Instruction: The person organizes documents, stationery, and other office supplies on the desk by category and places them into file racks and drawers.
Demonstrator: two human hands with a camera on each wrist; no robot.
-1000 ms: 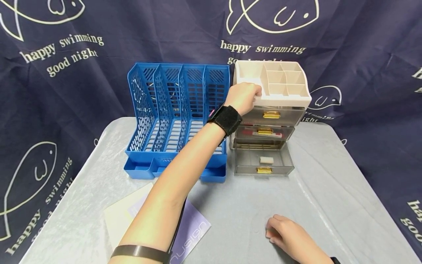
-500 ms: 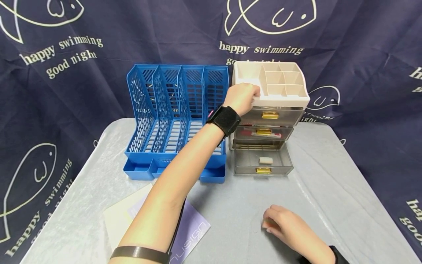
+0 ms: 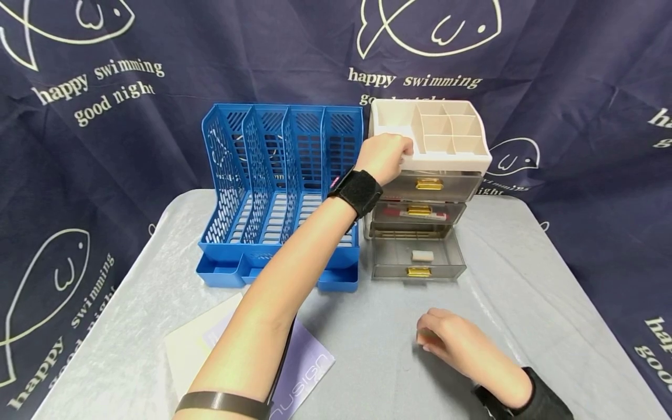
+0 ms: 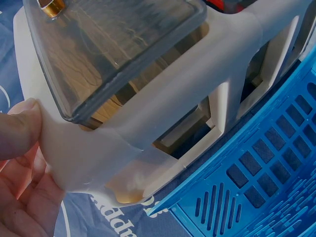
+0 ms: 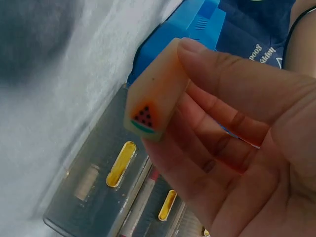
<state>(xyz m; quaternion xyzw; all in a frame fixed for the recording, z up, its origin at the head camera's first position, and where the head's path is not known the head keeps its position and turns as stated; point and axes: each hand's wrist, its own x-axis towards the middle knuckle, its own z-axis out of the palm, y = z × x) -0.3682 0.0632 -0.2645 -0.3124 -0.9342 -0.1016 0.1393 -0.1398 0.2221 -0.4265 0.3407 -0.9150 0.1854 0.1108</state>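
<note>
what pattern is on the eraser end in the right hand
A watermelon slice on the eraser, pinched by the right hand; right wrist view.

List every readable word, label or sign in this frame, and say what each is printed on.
"happy swimming" and "good night": backdrop cloth, repeated across it, partly cut off elsewhere.
"nusign", first letter hidden: purple booklet.
Watermelon-slice picture, no words: eraser held in the right hand.
Drawer organizer: no text.
</note>
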